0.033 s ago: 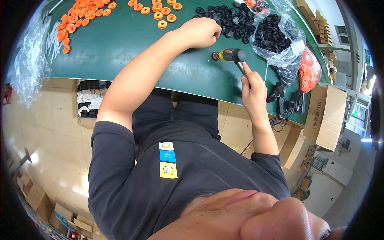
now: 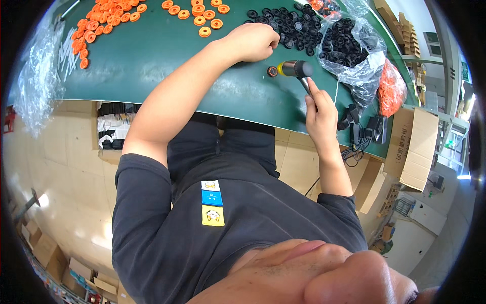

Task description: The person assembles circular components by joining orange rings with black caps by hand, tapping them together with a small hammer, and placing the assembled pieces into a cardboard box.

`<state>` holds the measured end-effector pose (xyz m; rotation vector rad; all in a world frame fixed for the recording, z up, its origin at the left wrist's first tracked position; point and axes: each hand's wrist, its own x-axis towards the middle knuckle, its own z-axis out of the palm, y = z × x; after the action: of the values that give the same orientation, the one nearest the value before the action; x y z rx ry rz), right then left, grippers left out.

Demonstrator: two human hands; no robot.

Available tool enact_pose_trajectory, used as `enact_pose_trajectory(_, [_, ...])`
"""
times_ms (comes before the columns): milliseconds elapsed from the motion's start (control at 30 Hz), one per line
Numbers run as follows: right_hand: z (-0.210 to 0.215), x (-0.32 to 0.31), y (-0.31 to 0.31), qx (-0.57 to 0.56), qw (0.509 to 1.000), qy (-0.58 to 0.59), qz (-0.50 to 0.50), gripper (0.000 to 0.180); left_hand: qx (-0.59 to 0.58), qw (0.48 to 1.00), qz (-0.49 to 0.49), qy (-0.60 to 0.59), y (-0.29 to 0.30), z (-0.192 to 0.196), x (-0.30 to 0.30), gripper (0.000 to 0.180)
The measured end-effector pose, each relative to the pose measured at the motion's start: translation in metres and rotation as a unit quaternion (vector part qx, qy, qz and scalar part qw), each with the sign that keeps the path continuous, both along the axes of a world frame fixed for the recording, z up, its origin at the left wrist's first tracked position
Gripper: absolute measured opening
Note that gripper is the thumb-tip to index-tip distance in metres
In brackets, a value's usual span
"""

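My right hand [image 2: 322, 114] is closed round the handle of a small mallet [image 2: 296, 69], whose head has a black face and a yellow end. Just left of that yellow end, a small round dark piece with an orange-brown middle [image 2: 272, 71] rests on the green table. My left hand [image 2: 254, 42] is at the near-left edge of a heap of black round caps [image 2: 296, 28]. Its fingers are curled under and mostly hidden, so whatever they hold cannot be made out. Orange round wheel-like pieces [image 2: 204, 32] lie beyond my left forearm.
More orange pieces [image 2: 109, 12] spread over the far left of the table [image 2: 121, 71], near thin pale strips [image 2: 68, 53] and clear plastic wrap [image 2: 38, 76]. A clear bag of black caps [image 2: 344, 45], a bag of orange pieces [image 2: 391, 91], black cables [image 2: 357, 139] and a cardboard box [image 2: 420, 149] are on the right.
The mallet head has shifted very slightly beside the small round piece. Both hands are in practically the same places.
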<state>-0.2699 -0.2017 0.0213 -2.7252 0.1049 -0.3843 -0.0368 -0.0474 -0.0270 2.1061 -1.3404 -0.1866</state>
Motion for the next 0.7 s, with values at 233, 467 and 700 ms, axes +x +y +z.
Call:
enact_pose_trajectory(233, [0.000, 0.009, 0.000, -0.021, 1.000, 0.011, -0.002, 0.044, 0.006, 1.000, -0.004, 0.010, 0.000, 0.003, 0.001, 0.016])
enact_pose_trajectory(467, [-0.002, 0.014, 0.005, 0.014, 1.000, 0.022, 0.003, 0.044, -0.014, 1.000, 0.001, 0.005, 0.003, 0.006, 0.003, 0.018])
enact_pose_trajectory(700, [-0.011, 0.015, -0.017, 0.301, 0.945, 0.069, -0.106, 0.036, -0.014, 0.997, -0.079, -0.009, 0.012, 0.022, -0.005, 0.023])
